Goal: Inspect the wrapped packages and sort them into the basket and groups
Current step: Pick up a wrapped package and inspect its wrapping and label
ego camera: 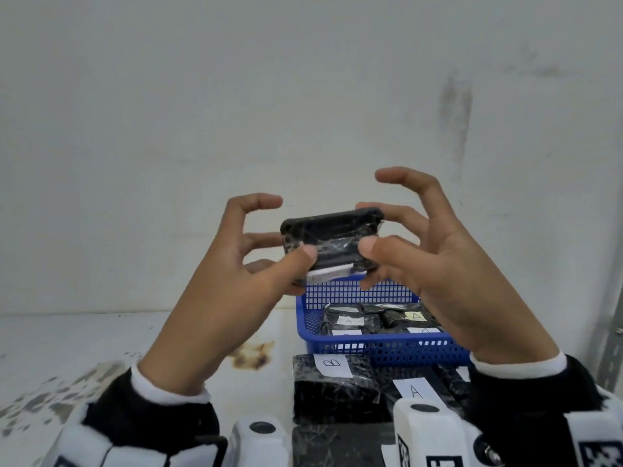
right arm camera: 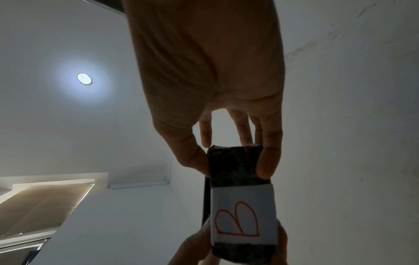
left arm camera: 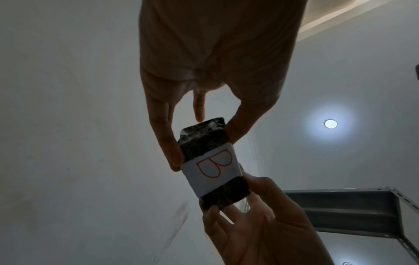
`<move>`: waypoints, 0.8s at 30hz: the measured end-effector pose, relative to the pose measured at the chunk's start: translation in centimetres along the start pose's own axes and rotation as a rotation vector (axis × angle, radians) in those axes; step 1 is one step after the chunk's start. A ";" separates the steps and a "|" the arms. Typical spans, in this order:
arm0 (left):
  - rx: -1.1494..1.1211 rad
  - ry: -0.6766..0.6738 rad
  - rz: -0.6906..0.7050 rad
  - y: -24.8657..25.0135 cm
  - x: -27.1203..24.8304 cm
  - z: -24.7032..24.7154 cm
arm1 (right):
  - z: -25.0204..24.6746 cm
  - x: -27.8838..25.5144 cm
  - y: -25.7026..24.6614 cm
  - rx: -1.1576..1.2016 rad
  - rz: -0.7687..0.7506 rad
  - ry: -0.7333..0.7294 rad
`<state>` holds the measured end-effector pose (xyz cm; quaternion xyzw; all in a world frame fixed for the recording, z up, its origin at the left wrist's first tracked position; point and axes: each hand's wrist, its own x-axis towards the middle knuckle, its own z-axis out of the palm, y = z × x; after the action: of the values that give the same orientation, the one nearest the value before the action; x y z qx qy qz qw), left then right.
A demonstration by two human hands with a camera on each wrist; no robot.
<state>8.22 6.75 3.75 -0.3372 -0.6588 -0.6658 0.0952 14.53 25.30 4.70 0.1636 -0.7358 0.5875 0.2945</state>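
Held package (ego camera: 332, 244): raised above the table, over the blue basket's (ego camera: 377, 348) far rim, turned for checking.
Left hand (ego camera: 236, 264): grip pinches one end.
Right hand (ego camera: 435, 261): grip pinches the other.
Label (left arm camera: 212, 172): red B faces down, unseen from the head view.
Table packages (ego camera: 333, 385): near edge, partly cut off.

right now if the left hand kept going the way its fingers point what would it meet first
The wrapped package it already pinches; beyond that, the right hand gripping the other end. Depth past them is unclear.
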 end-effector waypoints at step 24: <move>0.057 0.000 0.081 0.0 0.1 0.0 | 1.0 -0.2 -0.5 -0.162 0.060 -0.011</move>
<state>8.17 6.82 3.76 -0.3608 -0.6631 -0.6424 0.1317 14.70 24.22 4.81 0.1202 -0.7870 0.5338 0.2850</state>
